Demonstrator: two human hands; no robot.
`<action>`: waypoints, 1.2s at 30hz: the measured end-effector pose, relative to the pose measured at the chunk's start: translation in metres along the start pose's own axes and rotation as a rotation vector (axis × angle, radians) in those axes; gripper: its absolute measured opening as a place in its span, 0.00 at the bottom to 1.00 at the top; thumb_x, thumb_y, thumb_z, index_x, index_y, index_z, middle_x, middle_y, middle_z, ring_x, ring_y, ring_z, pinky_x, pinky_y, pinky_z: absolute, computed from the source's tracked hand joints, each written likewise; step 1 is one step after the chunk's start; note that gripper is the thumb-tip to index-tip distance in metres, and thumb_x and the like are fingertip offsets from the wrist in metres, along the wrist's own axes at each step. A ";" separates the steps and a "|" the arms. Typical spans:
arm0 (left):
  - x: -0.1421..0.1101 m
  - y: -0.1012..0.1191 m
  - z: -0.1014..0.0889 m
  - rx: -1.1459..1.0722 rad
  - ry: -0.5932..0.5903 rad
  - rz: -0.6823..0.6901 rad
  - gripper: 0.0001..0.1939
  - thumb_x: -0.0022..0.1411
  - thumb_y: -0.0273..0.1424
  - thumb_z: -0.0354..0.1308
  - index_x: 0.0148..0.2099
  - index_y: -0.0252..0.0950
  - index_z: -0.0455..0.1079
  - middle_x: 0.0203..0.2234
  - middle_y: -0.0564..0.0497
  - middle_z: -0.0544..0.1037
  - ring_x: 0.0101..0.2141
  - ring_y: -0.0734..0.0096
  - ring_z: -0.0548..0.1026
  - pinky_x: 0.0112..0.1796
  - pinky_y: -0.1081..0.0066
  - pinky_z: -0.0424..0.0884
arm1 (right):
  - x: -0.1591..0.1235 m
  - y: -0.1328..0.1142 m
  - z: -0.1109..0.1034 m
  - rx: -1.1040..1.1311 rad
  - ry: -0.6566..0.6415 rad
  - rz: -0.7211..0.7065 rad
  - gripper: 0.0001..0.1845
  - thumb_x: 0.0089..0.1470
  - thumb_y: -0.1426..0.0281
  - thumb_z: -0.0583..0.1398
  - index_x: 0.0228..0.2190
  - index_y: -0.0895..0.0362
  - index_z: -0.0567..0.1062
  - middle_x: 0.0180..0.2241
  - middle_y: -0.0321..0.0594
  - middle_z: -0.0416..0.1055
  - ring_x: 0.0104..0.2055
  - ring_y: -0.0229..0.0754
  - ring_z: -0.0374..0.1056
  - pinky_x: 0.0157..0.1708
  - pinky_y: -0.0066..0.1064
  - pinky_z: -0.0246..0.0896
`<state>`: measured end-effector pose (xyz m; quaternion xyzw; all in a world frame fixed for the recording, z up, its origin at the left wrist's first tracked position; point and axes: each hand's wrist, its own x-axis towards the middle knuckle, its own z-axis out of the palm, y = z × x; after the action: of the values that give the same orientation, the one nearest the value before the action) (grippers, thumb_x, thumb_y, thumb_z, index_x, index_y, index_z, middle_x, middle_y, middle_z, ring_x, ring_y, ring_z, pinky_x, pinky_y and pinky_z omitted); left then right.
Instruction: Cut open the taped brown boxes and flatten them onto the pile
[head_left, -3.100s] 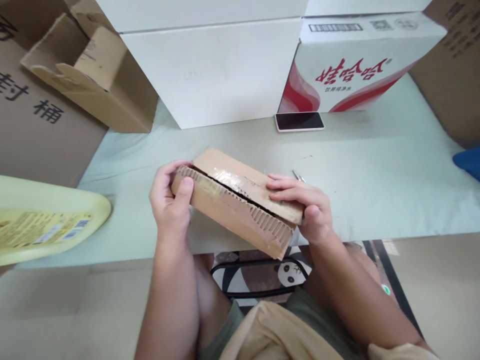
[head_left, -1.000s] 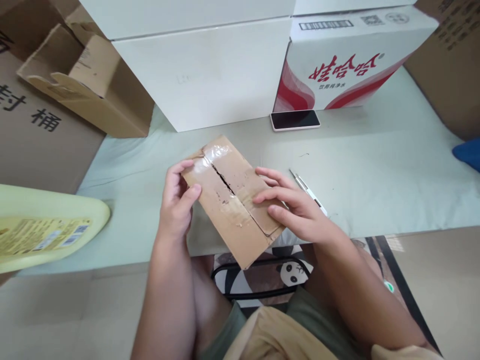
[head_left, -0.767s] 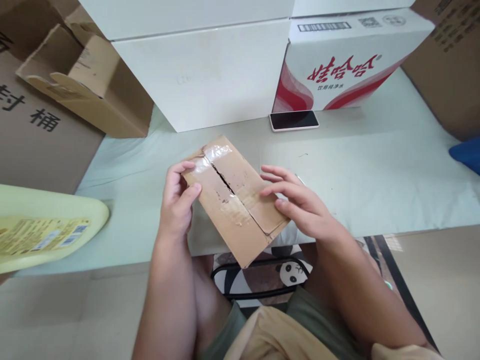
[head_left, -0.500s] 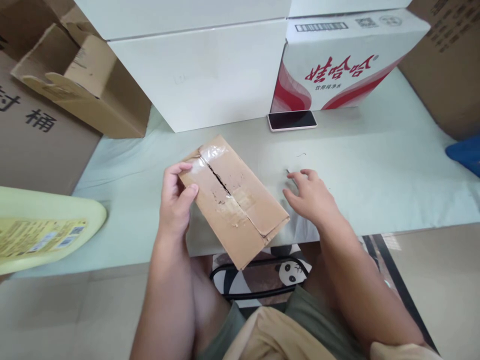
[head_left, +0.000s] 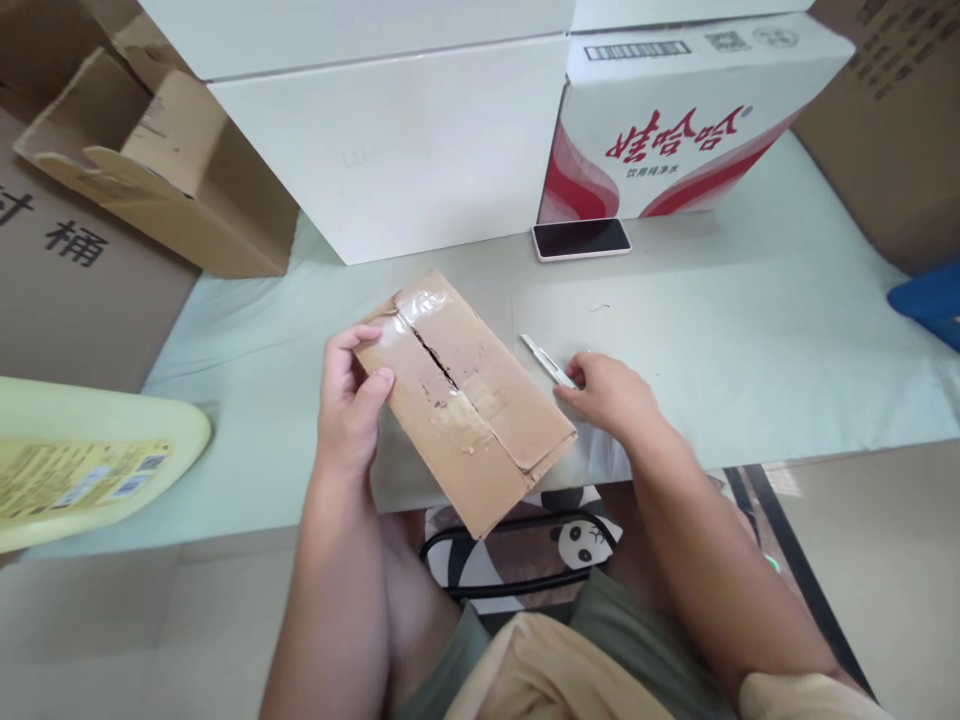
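My left hand [head_left: 351,400] grips a small brown cardboard box [head_left: 495,370] by its left end, thumb on the top face and fingers at the far edge. The box is tilted over the table's front edge. A dark ragged slit runs along the seam, with shiny clear tape at the far end and scuffed patches near the middle. To the right of the box, my right hand [head_left: 611,395] is closed on a slim metal scalpel [head_left: 546,360], its blade pointing away and to the left. The scalpel's rear end is hidden in my fingers.
A phone [head_left: 581,239] lies before a white-and-red carton [head_left: 667,150] and a large white box [head_left: 420,160]. Brown cartons [head_left: 202,170] stand at left, with a yellow-green bottle [head_left: 97,460] in front. A blue object [head_left: 926,305] sits at the right edge of the cloth-covered table [head_left: 750,330].
My right hand has closed on the scalpel and shifted slightly left and nearer me; the blade now shows clearly. My left hand and the box have stayed nearly still.
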<state>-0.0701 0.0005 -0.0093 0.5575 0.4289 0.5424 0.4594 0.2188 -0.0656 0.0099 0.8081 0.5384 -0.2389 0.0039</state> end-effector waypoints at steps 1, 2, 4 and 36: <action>0.000 0.000 0.000 0.012 -0.009 0.007 0.30 0.52 0.50 0.74 0.51 0.42 0.70 0.47 0.49 0.74 0.45 0.63 0.70 0.43 0.67 0.67 | -0.001 0.000 -0.001 -0.025 -0.023 -0.004 0.08 0.60 0.65 0.59 0.38 0.55 0.76 0.44 0.45 0.79 0.43 0.50 0.73 0.33 0.35 0.54; 0.000 -0.001 0.000 0.027 -0.018 0.019 0.30 0.53 0.50 0.73 0.51 0.42 0.70 0.47 0.49 0.74 0.45 0.63 0.70 0.43 0.67 0.68 | -0.002 0.000 -0.002 -0.039 -0.027 -0.011 0.07 0.60 0.66 0.58 0.36 0.54 0.75 0.43 0.45 0.79 0.42 0.49 0.73 0.32 0.34 0.52; -0.001 -0.001 0.000 0.063 -0.042 0.058 0.29 0.56 0.51 0.71 0.53 0.43 0.69 0.48 0.48 0.73 0.45 0.62 0.71 0.43 0.66 0.69 | -0.002 0.001 -0.004 -0.040 -0.017 -0.019 0.08 0.62 0.65 0.57 0.35 0.54 0.73 0.39 0.45 0.78 0.39 0.48 0.72 0.31 0.34 0.51; -0.026 0.003 0.041 0.244 -0.281 0.192 0.28 0.66 0.56 0.59 0.60 0.48 0.68 0.55 0.43 0.73 0.55 0.55 0.73 0.56 0.56 0.70 | -0.083 -0.023 -0.042 0.400 0.544 -0.688 0.12 0.55 0.74 0.57 0.40 0.52 0.76 0.21 0.29 0.67 0.18 0.33 0.56 0.21 0.27 0.54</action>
<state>-0.0302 -0.0272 -0.0114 0.7175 0.3679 0.4446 0.3901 0.1893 -0.1165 0.0854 0.6011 0.6995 -0.1049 -0.3720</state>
